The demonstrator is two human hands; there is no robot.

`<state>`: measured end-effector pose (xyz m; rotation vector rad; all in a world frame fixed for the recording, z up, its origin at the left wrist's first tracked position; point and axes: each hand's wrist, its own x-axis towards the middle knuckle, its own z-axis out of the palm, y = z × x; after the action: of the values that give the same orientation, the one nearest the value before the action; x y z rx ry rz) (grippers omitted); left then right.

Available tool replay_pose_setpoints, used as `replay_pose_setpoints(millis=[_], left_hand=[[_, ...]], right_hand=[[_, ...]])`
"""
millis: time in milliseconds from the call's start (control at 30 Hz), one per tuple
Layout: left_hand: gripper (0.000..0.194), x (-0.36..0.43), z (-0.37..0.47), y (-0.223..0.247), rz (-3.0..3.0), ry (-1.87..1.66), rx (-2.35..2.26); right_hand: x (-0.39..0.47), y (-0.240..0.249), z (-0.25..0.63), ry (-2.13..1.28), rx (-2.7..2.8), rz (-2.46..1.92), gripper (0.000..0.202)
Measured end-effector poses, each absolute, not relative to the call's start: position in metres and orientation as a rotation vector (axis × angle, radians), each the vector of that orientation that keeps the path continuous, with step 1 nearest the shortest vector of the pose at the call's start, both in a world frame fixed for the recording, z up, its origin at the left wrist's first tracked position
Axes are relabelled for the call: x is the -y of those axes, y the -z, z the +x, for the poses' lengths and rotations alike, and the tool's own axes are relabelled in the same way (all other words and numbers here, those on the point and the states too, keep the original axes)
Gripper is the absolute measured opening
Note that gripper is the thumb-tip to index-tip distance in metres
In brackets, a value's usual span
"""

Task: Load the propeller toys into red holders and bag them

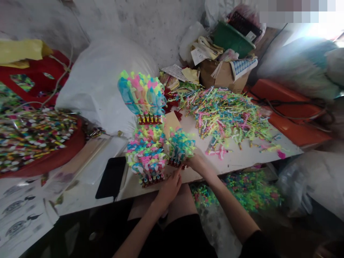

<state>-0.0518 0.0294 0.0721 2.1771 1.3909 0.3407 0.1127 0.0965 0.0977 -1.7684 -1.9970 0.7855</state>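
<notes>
A small dark-red rack stands on the white table, filled with little plastic toys in blue, green and yellow. Closed at the rack's near edge, my left hand has its fingertips against it. My right hand curls round the rack's right end, its fingertips partly hidden by the toys. Left of this rack stands a larger block of filled racks with pink, white, blue and green toys. Behind that block rises another filled rack, its taller blue, yellow and pink toys tied by a band.
A heap of loose colourful toy sticks covers the table's right part. A black phone lies to the left, near a red basin of striped sticks. Behind are a white sack and a cardboard box. Bagged toys sit below the table.
</notes>
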Motion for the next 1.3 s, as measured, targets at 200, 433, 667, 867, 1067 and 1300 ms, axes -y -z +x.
replay_pose_setpoints(millis=[200, 433, 667, 867, 1067, 1300], left_hand=[[0.052, -0.029, -0.05, -0.076, 2.198, -0.252, -1.424], [0.05, -0.031, -0.045, -0.079, 2.275, -0.161, -1.525], [0.047, -0.035, -0.047, -0.086, 2.417, -0.065, -1.544], [0.049, -0.037, -0.043, -0.088, 2.472, 0.075, -1.584], [0.052, -0.037, -0.043, -0.089, 2.467, 0.164, -1.579], [0.054, -0.038, -0.046, -0.09, 2.576, 0.268, -1.549]], right_hand=[[-0.099, -0.099, 0.113, -0.816, 2.154, -1.771, 0.016], [-0.104, -0.1, 0.113, -0.81, 2.205, -1.795, 0.017], [-0.088, -0.1, 0.119, -0.894, 2.117, -1.723, 0.025], [-0.074, -0.082, 0.119, -0.852, 2.008, -1.736, 0.029], [-0.069, -0.065, 0.111, -0.734, 1.936, -1.773, 0.037], [-0.057, -0.045, 0.106, -0.643, 1.911, -1.696, 0.037]])
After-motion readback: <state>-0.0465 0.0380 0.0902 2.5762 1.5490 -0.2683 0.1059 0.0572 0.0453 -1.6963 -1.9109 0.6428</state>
